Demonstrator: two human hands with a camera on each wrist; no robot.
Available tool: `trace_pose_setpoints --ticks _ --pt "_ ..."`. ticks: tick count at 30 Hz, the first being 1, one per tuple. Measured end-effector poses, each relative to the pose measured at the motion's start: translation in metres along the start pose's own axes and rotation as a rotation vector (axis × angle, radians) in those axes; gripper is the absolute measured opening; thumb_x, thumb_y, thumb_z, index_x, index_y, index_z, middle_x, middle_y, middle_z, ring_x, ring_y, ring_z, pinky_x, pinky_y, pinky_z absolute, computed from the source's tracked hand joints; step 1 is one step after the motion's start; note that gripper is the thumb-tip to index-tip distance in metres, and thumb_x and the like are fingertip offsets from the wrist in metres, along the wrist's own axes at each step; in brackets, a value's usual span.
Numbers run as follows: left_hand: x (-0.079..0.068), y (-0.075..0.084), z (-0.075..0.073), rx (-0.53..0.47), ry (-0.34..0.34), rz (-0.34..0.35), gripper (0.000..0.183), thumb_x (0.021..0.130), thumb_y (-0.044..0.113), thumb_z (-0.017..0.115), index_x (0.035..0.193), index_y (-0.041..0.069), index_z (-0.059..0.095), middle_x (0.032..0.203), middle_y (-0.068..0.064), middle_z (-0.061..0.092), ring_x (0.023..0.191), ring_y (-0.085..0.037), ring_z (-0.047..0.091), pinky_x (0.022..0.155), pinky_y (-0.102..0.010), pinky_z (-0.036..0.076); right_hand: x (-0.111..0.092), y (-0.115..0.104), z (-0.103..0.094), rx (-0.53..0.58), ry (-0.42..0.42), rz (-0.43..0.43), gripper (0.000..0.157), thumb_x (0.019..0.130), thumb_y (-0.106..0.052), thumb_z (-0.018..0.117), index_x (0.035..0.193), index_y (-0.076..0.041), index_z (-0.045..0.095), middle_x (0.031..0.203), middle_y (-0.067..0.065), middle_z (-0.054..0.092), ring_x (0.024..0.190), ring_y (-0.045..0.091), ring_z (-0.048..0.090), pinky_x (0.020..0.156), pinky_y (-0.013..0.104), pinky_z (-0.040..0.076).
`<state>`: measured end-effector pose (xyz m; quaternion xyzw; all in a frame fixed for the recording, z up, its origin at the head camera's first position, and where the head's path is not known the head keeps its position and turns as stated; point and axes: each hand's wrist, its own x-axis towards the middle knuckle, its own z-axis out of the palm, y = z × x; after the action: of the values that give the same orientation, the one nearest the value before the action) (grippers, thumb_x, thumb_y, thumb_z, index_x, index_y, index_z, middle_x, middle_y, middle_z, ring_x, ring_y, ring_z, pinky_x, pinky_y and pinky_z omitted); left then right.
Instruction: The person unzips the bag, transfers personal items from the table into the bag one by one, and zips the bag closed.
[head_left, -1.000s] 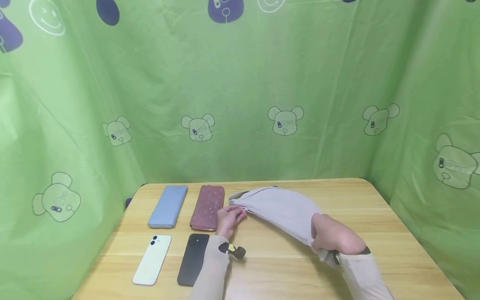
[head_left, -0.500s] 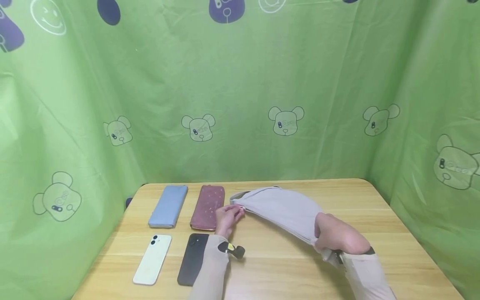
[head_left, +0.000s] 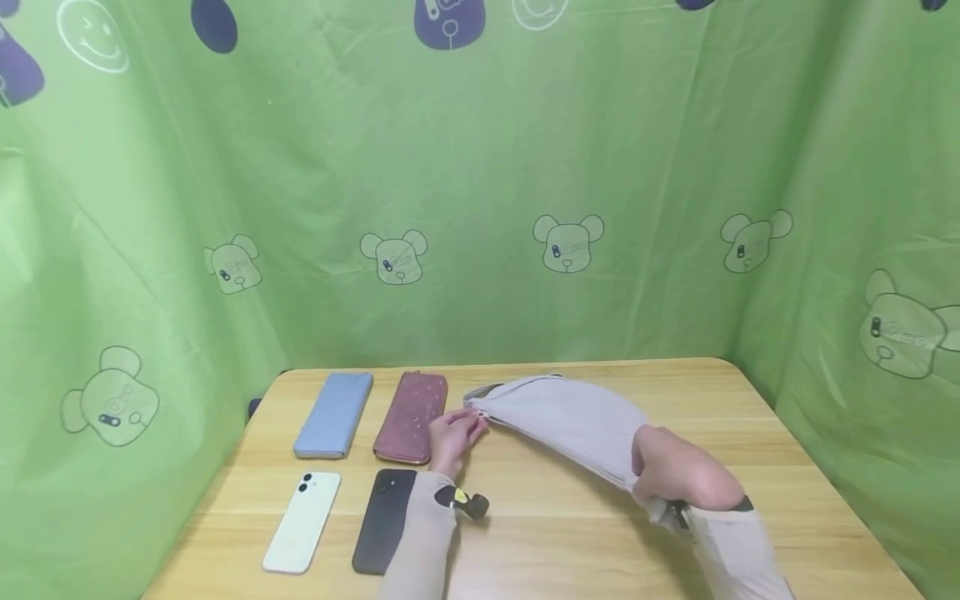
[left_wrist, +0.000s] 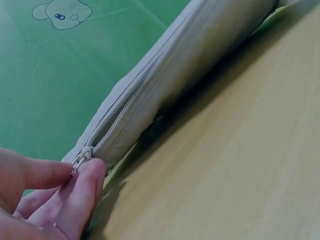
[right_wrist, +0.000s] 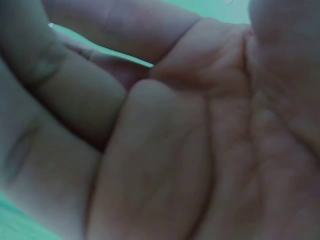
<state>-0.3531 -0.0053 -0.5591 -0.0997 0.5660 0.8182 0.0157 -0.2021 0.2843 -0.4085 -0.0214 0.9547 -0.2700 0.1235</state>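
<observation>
Left hand [head_left: 453,437]: thumb and forefinger pinch the zip pull [left_wrist: 78,162] at the bag's left end. Right hand [head_left: 686,471]: grasping the opposite end of the pale grey bag [head_left: 570,417]; its wrist view shows only curled fingers and palm. The bag lies between the hands at mid-counter [head_left: 540,550], zip [left_wrist: 134,96] toward the person, teeth parted beside the slider. Left of the bag: maroon wallet [head_left: 408,412], then blue wallet [head_left: 333,415]. Nearer the person: black phone [head_left: 381,521], partly covered by the left sleeve [head_left: 423,537], and white phone [head_left: 302,522]. Green curtain [head_left: 480,167] behind, printed with bear heads.
</observation>
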Motion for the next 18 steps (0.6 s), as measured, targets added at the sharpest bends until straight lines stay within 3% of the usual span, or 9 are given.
trace_pose_setpoints --ticks 3,9,13,18 --pt "0.001 0.000 0.000 0.023 -0.032 0.005 0.034 0.093 -0.006 0.066 0.126 -0.012 0.064 0.109 -0.027 0.076 0.089 -0.020 0.078 0.090 -0.034 0.064 0.001 -0.003 0.004 -0.020 0.003 -0.010 0.023 0.063 0.010 0.065 0.080 -0.002 0.054 0.066 0.010 0.061 0.048 0.018 0.062 0.041 0.028 0.052" --pt "0.003 0.001 0.002 0.086 -0.151 -0.007 0.041 0.099 0.002 0.060 0.138 -0.011 0.056 0.130 -0.029 0.068 0.110 -0.028 0.075 0.104 -0.040 0.059 0.008 -0.013 0.017 -0.083 0.001 -0.026 0.028 0.057 0.012 0.068 0.076 -0.002 0.054 0.069 0.010 0.059 0.051 0.019 0.060 0.041 0.026 0.049" --pt "0.003 0.003 0.001 0.116 -0.234 -0.017 0.047 0.104 0.006 0.052 0.148 -0.008 0.046 0.147 -0.031 0.055 0.129 -0.039 0.064 0.110 -0.045 0.054 0.015 -0.019 0.027 -0.145 -0.003 -0.041 0.037 0.049 0.013 0.073 0.076 -0.003 0.054 0.070 0.010 0.057 0.058 0.021 0.056 0.043 0.026 0.046" --pt "0.005 0.004 0.001 0.115 -0.325 -0.059 0.055 0.105 0.004 0.047 0.158 -0.002 0.032 0.161 -0.030 0.037 0.143 -0.043 0.049 0.117 -0.050 0.048 0.020 -0.028 0.042 -0.143 -0.030 -0.013 0.045 0.051 0.017 0.077 0.084 -0.001 0.052 0.077 0.012 0.056 0.059 0.023 0.057 0.043 0.026 0.049"
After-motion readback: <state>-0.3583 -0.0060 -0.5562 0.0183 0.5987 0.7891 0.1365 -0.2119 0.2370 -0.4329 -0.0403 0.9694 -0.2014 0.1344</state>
